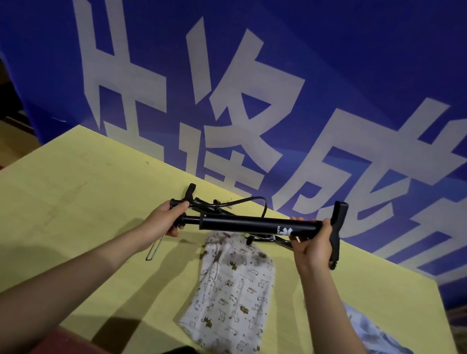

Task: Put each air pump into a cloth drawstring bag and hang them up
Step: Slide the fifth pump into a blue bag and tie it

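I hold a black air pump (252, 225) level above the yellow table (69, 200). My left hand (166, 215) grips its left end, where a metal foot loop hangs down. My right hand (312, 241) grips the barrel beside the T-handle (337, 233). Under the pump lies a white cloth drawstring bag (233, 296) with small animal prints, flat on the table. A second black pump (209, 203) with its hose lies behind, partly hidden. A light blue cloth bag (376, 346) is crumpled at the table's right edge.
A blue banner (243, 71) with large white characters stands right behind the table's far edge. Reddish floor shows to the left and below the table's near edge.
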Demonstrator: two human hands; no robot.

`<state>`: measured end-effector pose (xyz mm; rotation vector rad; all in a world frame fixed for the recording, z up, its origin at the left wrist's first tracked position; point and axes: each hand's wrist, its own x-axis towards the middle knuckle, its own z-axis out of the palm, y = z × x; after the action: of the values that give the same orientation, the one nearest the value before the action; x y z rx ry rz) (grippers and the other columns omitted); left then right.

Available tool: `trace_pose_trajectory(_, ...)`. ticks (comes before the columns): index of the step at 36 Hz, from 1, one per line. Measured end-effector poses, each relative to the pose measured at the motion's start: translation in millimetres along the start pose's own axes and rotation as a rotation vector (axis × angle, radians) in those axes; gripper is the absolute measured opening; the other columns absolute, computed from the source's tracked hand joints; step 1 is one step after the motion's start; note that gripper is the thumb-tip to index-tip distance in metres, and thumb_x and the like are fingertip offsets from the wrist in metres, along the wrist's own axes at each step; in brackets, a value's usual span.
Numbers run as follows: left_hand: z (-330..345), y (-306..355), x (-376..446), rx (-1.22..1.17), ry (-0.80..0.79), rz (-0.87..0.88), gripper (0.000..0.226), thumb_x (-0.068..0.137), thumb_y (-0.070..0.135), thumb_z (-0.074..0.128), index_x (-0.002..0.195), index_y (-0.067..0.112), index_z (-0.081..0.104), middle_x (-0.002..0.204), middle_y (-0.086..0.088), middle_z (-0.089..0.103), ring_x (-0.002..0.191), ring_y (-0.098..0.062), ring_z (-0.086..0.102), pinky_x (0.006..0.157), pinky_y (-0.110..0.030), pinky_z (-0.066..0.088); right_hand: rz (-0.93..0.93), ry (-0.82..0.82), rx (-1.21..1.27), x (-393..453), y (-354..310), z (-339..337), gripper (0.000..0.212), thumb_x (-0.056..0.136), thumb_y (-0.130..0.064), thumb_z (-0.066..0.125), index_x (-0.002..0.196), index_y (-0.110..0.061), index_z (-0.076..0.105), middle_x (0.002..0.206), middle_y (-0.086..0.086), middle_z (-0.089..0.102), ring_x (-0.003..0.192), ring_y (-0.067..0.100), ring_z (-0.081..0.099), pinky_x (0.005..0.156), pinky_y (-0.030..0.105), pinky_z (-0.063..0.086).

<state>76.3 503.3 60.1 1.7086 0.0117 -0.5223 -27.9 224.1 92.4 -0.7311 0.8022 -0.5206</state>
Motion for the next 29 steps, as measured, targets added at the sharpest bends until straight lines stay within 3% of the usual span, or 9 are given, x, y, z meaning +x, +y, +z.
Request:
trace_pose_trajectory(4,6,1,-4,0.064,-0.029,0.012,0.028,0.099,0.036,0.045,0.109,0.011,0.052,0.074,-0.008,0.058,0.056,-0.017,0.052,0.062,-0.028,0.049,0.028,-0.047,-0.126,-4,7,-1,0.030,0.100,-0.039,0.045,0.088,-0.012,0.053,0.093,0.009,0.065,0.092,0.022,0.064,0.091,0.045,0.049)
trace_pose_trajectory(11,7,-5,-12,0.118,-0.056,0.020,0.029,0.100,0.036,0.042,0.109,0.010,0.051,0.077,-0.009,0.060,0.056,-0.019,0.056,0.061,-0.028,0.052,0.068,-0.052,-0.170,-7,12,1,0.030,0.100,-0.039,0.046,0.091,-0.012,0.054,0.095,0.010,0.062,0.095,0.025,0.063,0.087,0.047,0.051)
trace_pose_trajectory(16,-4,-16,-10,0.029,-0.109,-0.165,0.042,0.099,0.046,0.040,0.110,0.010,0.058,0.087,-0.008,0.069,0.072,-0.021,0.065,0.072,-0.033,0.054,0.079,-0.067,-0.205,-14,12,4,0.030,0.100,-0.037,0.047,0.090,-0.010,0.053,0.096,0.014,0.064,0.096,0.028,0.064,0.089,0.047,0.053)
trace_pose_trajectory(18,-14,-21,-7,-0.077,-0.185,-0.302,0.059,0.097,0.057,0.030,0.103,0.009,0.064,0.092,-0.010,0.069,0.084,-0.025,0.064,0.073,-0.034,0.051,0.062,-0.100,-0.280,-17,13,4,0.034,0.101,-0.039,0.044,0.090,-0.008,0.053,0.097,0.017,0.066,0.095,0.029,0.066,0.089,0.047,0.053)
trace_pose_trajectory(22,-23,-22,-8,0.028,-0.424,-0.355,0.082,0.097,0.059,0.016,0.082,0.006,0.076,0.070,-0.009,0.068,0.066,-0.021,0.060,0.067,-0.028,0.042,0.048,-0.218,-0.392,-25,19,6,0.038,0.101,-0.040,0.041,0.093,-0.005,0.057,0.091,0.016,0.069,0.087,0.026,0.068,0.088,0.048,0.053)
trace_pose_trajectory(27,5,-8,-15,0.136,-0.720,-0.250,0.075,0.095,0.061,0.020,0.111,0.007,0.068,0.101,-0.017,0.069,0.086,-0.024,0.065,0.082,-0.033,0.047,0.091,-0.376,-0.427,-38,35,21,0.038,0.101,-0.039,0.042,0.103,-0.004,0.058,0.092,0.017,0.068,0.087,0.032,0.068,0.064,0.038,0.056)
trace_pose_trajectory(29,21,-4,-24,0.026,-0.832,-0.199,0.067,0.099,0.056,0.018,0.128,0.008,0.054,0.112,-0.024,0.065,0.094,-0.031,0.065,0.082,-0.036,0.051,0.111,-0.420,-0.338,-42,38,27,0.042,0.101,-0.039,0.041,0.112,-0.001,0.056,0.094,0.020,0.067,0.099,0.040,0.066,0.071,0.042,0.058)
